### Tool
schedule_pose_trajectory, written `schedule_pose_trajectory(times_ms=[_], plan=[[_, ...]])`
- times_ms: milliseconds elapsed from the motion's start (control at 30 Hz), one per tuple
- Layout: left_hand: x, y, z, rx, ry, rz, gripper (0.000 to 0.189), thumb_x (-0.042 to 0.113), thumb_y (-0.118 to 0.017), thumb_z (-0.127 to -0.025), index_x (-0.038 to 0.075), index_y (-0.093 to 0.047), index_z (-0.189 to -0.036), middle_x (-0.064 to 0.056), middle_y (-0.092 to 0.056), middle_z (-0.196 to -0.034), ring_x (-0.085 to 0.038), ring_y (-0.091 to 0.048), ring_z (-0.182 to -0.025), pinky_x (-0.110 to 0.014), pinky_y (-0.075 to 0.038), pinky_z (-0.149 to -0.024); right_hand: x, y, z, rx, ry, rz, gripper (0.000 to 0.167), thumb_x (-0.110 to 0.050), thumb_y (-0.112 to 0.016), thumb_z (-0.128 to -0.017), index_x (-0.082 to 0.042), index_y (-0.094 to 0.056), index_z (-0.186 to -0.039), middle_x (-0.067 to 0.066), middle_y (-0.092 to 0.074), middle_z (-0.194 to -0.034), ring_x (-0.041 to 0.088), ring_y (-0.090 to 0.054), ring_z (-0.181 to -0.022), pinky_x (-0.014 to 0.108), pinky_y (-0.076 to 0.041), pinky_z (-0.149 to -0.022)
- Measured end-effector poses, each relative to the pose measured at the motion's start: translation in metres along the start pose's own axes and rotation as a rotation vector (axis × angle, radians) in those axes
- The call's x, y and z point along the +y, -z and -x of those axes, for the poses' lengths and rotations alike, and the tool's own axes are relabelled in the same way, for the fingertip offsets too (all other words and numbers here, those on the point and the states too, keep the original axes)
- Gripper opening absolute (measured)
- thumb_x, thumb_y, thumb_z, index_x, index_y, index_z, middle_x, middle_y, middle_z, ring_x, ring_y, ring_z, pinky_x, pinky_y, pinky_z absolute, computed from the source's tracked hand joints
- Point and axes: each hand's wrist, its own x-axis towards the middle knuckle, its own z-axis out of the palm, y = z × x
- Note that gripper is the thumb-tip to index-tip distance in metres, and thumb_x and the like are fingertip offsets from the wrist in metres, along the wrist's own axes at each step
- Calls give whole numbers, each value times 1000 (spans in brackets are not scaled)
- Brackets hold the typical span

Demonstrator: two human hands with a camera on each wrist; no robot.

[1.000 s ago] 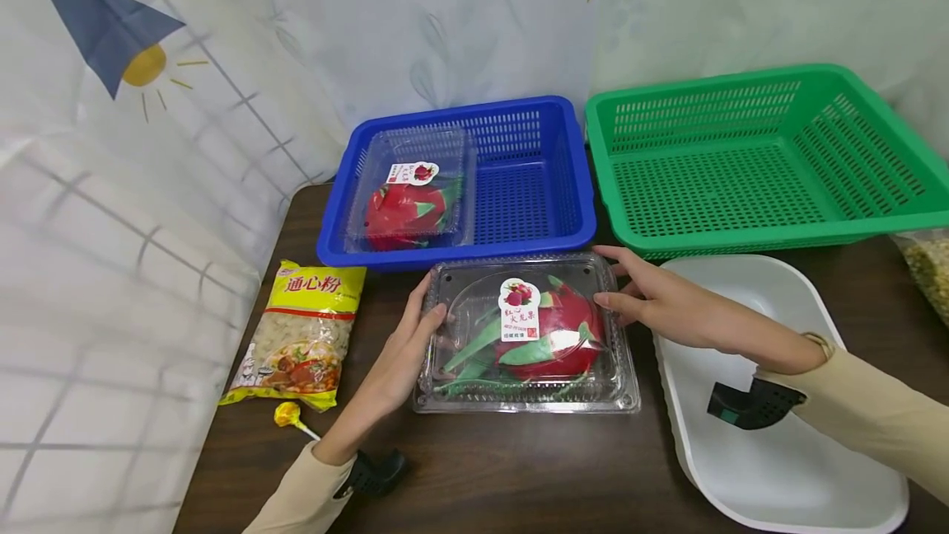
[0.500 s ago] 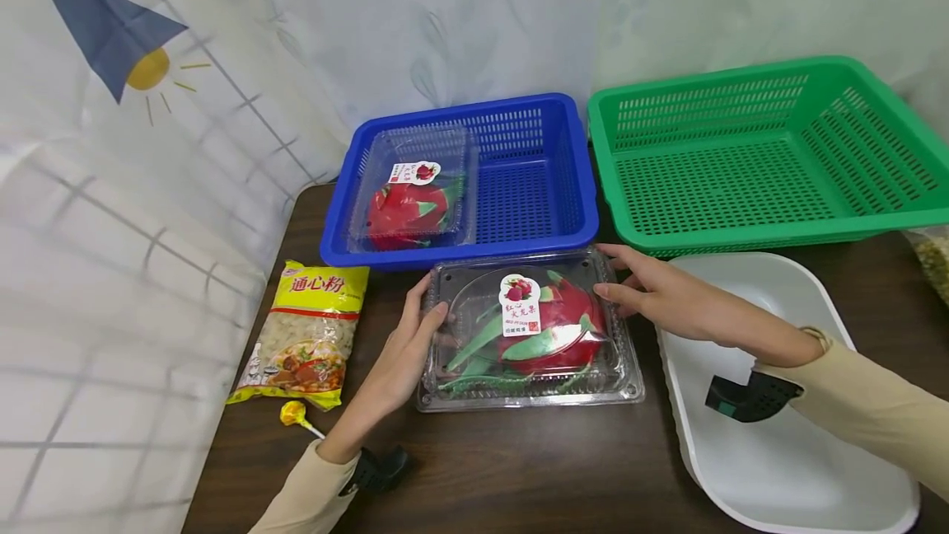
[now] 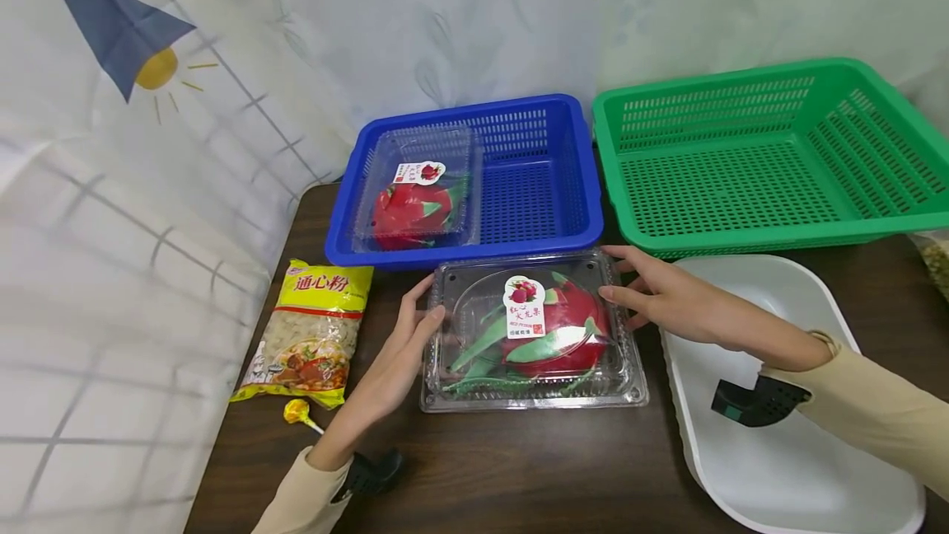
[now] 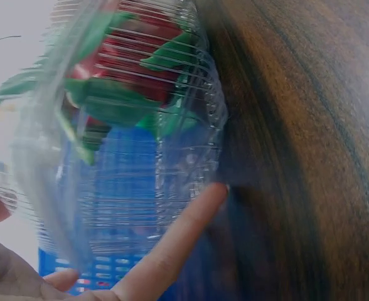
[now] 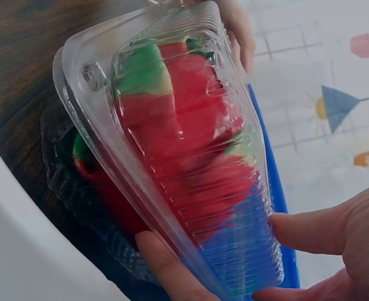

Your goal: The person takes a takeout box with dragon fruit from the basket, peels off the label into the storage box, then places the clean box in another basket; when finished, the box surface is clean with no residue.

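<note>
A clear plastic clamshell box [image 3: 482, 287] stands on the dark table [image 3: 474, 468] in the head view, its lid down. Inside sits a red dragon fruit [image 3: 574, 328] with green scales, under a white label [image 3: 524, 307]. My left hand [image 3: 400, 353] holds the box's left side; in the left wrist view one finger [image 4: 184, 232] lies along its lower rim. On the opposite side my right hand [image 3: 648, 291] grips the box, and the right wrist view has the thumb [image 5: 310, 231] against the lid and a finger [image 5: 165, 266] at the rim.
Directly behind is a blue basket [image 3: 463, 256] with another boxed dragon fruit [image 3: 411, 213] in its left half. A green basket [image 3: 741, 233] stands back right, a white tray [image 3: 801, 468] lies under my right forearm. A pasta bag [image 3: 307, 332] and lollipop [image 3: 298, 411] lie left.
</note>
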Motion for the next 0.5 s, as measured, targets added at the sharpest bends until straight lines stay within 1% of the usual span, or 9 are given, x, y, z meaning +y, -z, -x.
schedule_pose_trajectory(times_ms=[33,100,167,233,300,333,400,467,500], plan=[[1,1,1,6,3,-8,62,50,-39,-111,31,-15,-165,-17,-50,-144,-35,-58,-124,-53,-57,-95,0,0,0,2,1,-1,75,-25,-55,-111,3,-10,-165,33,-54,-137,25,-75,-94,55,-58,-94],[2,2,4,33,-14,-29,63,48,-40,-111,27,-16,-166,-17,-47,-148,-36,-54,-129,-53,-56,-97,0,-1,1,7,6,-2,76,-24,-56,-110,5,-11,-164,34,-53,-137,25,-75,-94,54,-59,-92],[5,3,8,84,-58,-66,64,45,-42,-112,23,-17,-166,-17,-43,-151,-36,-51,-134,-55,-52,-102,1,-1,1,11,7,-2,76,-24,-56,-110,6,-11,-163,34,-54,-136,24,-75,-93,54,-60,-91],[7,4,12,149,-132,-102,63,39,-45,-112,19,-19,-165,-17,-36,-156,-36,-46,-139,-58,-47,-109,1,-2,1,16,8,-4,76,-24,-57,-109,6,-12,-163,34,-54,-136,24,-75,-92,54,-60,-90],[10,3,15,237,-240,-122,62,31,-51,-111,15,-23,-164,-16,-33,-157,-33,-44,-142,-55,-44,-114,1,-3,0,22,9,-12,75,-23,-57,-109,6,-12,-163,35,-51,-138,23,-75,-91,53,-61,-90],[12,2,15,284,-307,-126,61,26,-55,-109,12,-27,-162,-16,-34,-156,-32,-43,-143,-52,-43,-116,2,-3,1,26,9,-14,75,-23,-57,-109,5,-12,-163,36,-48,-140,23,-75,-91,52,-61,-89],[14,-2,16,356,-460,-118,61,15,-61,-105,6,-33,-158,-17,-37,-154,-29,-45,-143,-42,-45,-114,2,-3,1,32,15,-19,74,-22,-57,-110,5,-13,-163,37,-42,-144,24,-75,-91,51,-62,-88],[17,-6,14,394,-614,-129,61,6,-67,-99,1,-39,-153,-17,-41,-151,-28,-47,-140,-34,-46,-112,2,-3,1,41,23,-22,74,-23,-57,-109,4,-14,-163,37,-39,-145,25,-74,-94,49,-62,-86],[18,-8,13,390,-679,-145,61,2,-69,-97,0,-42,-151,-18,-43,-150,-27,-48,-140,-30,-45,-113,2,-4,1,46,31,-21,74,-23,-58,-109,3,-15,-163,36,-39,-147,26,-72,-98,49,-62,-86]])
